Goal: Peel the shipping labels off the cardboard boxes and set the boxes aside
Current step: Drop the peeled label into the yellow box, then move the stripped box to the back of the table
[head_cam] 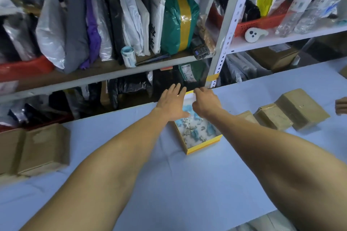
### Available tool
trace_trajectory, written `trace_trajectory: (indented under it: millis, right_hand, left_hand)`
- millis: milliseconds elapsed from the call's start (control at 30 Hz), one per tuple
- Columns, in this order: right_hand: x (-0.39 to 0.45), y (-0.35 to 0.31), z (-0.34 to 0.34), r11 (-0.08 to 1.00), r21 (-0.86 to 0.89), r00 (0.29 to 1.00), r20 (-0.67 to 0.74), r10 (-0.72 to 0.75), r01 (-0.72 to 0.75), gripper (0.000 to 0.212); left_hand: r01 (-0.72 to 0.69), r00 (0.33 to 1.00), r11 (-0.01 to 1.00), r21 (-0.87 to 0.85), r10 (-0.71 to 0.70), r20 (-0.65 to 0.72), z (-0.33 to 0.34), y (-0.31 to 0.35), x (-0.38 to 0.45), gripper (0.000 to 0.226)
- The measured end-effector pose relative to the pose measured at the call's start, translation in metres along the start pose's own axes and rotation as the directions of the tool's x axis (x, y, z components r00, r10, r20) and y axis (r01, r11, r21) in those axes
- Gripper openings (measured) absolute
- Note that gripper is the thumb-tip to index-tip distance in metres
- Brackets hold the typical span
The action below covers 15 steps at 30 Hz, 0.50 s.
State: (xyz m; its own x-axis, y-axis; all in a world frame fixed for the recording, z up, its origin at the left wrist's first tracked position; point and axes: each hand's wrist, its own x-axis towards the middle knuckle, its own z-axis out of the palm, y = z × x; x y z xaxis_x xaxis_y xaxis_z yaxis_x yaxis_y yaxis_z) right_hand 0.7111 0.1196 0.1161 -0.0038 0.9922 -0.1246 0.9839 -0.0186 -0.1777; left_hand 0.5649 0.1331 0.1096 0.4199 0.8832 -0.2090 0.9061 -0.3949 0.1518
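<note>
Yellow-edged box beneath both hands.

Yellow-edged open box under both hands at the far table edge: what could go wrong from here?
1. The yellow-edged open box sits close to the far edge of the table; a push from the left hand or right hand could tip it off.
2. Its loose blue and white scraps may spill.
3. The cardboard boxes crowd the right forearm, so a sweep could knock them.

Arms: both bare, stretched forward and converging.
Left hand: back up, fingers straight and spread, pointing away.
Right hand: back up, fingers bent downward at the tips; grip unclear.
Hands: close together, not touching.
</note>
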Motion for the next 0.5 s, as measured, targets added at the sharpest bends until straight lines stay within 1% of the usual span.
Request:
trace_trajectory:
  millis: [67,167,333,433,500]
  right_hand:
    - [-0.006,-0.023,0.010,0.999,0.004,0.998,0.038,-0.044,0.043,0.041]
    - [-0.021,-0.074,0.026,0.989,0.024,0.985,0.088,-0.148,0.147,0.042]
    - [-0.068,-0.168,0.064,0.937,0.048,0.923,0.163,-0.350,0.347,0.047]
    - [-0.103,-0.212,0.090,0.924,0.101,0.896,0.226,-0.382,0.369,0.050]
    - [-0.128,-0.231,0.108,0.918,0.093,0.876,0.275,-0.395,0.385,0.053]
  left_hand:
    - [0.074,0.997,0.996,-0.041,-0.074,-0.002,0.010,-0.019,-0.030,0.109]
    - [0.219,0.976,0.972,-0.090,-0.219,0.015,0.031,-0.057,-0.088,0.105]
    - [0.428,0.900,0.901,-0.078,-0.416,0.129,0.075,-0.118,-0.203,0.104]
    - [0.513,0.852,0.852,-0.102,-0.491,0.180,0.098,-0.147,-0.265,0.107]
    - [0.529,0.841,0.842,-0.108,-0.503,0.200,0.110,-0.164,-0.300,0.108]
